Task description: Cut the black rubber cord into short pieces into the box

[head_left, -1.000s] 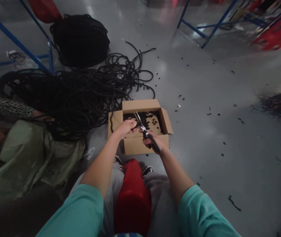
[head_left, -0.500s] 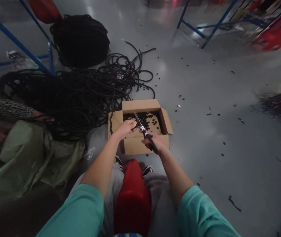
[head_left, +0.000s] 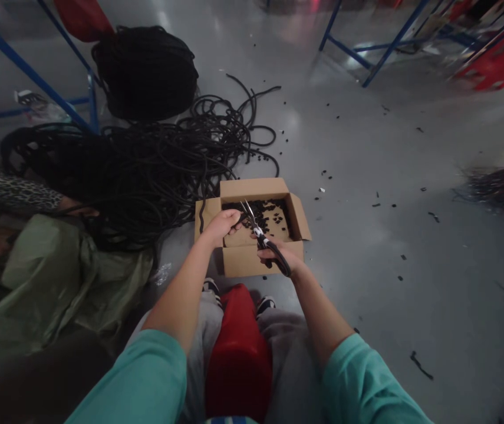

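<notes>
Over an open cardboard box (head_left: pixel 252 262), my left hand (head_left: pixel 224 227) pinches a black cord or tube (head_left: pixel 241 217), whose end points toward the scissors. My right hand (head_left: pixel 283 253) is wrapped round the black handles of a pair of scissors (head_left: pixel 258 231). The slim metal blades stand slightly apart, just right of my left fingers. Many short black cut pieces (head_left: pixel 278 218) lie inside the box. Another length of black cord (head_left: pixel 201 215) hangs over the box's left flap.
Tangled black cord (head_left: pixel 158 159) lies left of the box, with a large coil (head_left: pixel 145 73) behind it. Another person's arm (head_left: pixel 17 185) reaches in from the left, above green sheeting (head_left: pixel 66 265). Blue metal frames (head_left: pixel 378 56) stand farther off. Scraps dot the floor.
My left hand has drawn slightly left, away from the scissors. My right hand has shifted a little right and down, and the blades have parted more.
</notes>
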Demonstrator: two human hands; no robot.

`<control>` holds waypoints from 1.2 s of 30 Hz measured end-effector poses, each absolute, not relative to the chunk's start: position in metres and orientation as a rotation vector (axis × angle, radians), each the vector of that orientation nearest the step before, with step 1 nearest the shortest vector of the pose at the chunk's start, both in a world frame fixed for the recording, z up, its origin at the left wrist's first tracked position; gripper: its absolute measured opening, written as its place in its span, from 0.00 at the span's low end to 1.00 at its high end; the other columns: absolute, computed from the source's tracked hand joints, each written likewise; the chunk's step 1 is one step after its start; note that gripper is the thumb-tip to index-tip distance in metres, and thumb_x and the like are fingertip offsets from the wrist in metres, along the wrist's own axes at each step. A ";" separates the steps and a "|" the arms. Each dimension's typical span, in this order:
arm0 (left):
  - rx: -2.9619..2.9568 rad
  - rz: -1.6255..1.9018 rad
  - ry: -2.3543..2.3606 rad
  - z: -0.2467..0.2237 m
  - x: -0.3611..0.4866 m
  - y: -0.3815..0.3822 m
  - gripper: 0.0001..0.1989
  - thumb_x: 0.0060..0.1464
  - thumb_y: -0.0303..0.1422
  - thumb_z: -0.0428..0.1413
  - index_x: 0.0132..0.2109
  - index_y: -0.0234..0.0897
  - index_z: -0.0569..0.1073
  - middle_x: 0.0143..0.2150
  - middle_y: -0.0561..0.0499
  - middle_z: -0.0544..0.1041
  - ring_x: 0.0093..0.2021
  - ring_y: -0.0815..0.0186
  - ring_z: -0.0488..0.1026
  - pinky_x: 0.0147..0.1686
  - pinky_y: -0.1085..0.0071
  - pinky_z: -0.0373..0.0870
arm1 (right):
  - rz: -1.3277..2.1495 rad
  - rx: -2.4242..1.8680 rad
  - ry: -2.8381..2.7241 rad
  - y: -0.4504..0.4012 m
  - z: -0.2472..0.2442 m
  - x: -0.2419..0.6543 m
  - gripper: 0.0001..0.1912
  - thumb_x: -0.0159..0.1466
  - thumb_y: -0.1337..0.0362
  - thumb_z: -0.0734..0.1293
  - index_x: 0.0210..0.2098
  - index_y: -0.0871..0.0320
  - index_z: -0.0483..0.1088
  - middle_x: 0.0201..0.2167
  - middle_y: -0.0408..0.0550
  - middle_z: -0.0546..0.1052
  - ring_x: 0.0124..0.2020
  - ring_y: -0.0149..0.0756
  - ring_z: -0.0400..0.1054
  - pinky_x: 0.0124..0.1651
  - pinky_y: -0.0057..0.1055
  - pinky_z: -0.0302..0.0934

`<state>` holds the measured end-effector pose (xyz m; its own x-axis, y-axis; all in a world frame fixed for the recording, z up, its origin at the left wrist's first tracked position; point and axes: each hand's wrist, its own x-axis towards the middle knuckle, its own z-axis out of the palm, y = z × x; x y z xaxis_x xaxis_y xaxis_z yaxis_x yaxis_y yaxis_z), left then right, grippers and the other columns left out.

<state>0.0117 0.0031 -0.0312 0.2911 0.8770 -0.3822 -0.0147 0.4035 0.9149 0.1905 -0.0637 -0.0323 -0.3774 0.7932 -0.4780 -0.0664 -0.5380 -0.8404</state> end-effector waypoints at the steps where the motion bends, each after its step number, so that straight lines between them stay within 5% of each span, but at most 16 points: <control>1: 0.979 0.737 1.117 -0.030 0.012 0.003 0.10 0.51 0.33 0.50 0.27 0.31 0.67 0.17 0.55 0.63 0.15 0.79 0.54 0.14 0.81 0.47 | 1.949 -1.289 -1.031 -0.063 -0.032 0.190 0.28 0.41 0.65 0.68 0.44 0.60 0.66 0.20 0.38 0.64 0.19 0.26 0.59 0.21 0.25 0.51; 14: 0.991 0.739 1.123 -0.029 0.011 0.004 0.10 0.50 0.35 0.51 0.27 0.31 0.67 0.17 0.55 0.62 0.16 0.78 0.55 0.15 0.80 0.48 | 1.841 -1.481 -1.052 -0.063 -0.029 0.185 0.30 0.40 0.65 0.66 0.44 0.64 0.67 0.10 0.33 0.59 0.12 0.24 0.52 0.16 0.23 0.47; 36: 1.045 0.748 1.194 -0.034 0.014 0.005 0.06 0.50 0.29 0.50 0.29 0.31 0.68 0.18 0.56 0.65 0.17 0.77 0.57 0.20 0.78 0.53 | 1.810 -1.453 -0.980 -0.062 -0.034 0.186 0.27 0.39 0.67 0.65 0.42 0.62 0.66 0.16 0.34 0.61 0.16 0.24 0.53 0.19 0.24 0.46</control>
<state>0.0137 0.0046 -0.0341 0.2367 0.8989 -0.3687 0.0602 0.3651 0.9290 0.1859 -0.0621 -0.0337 -0.2095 0.8253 -0.5244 -0.0120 -0.5384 -0.8426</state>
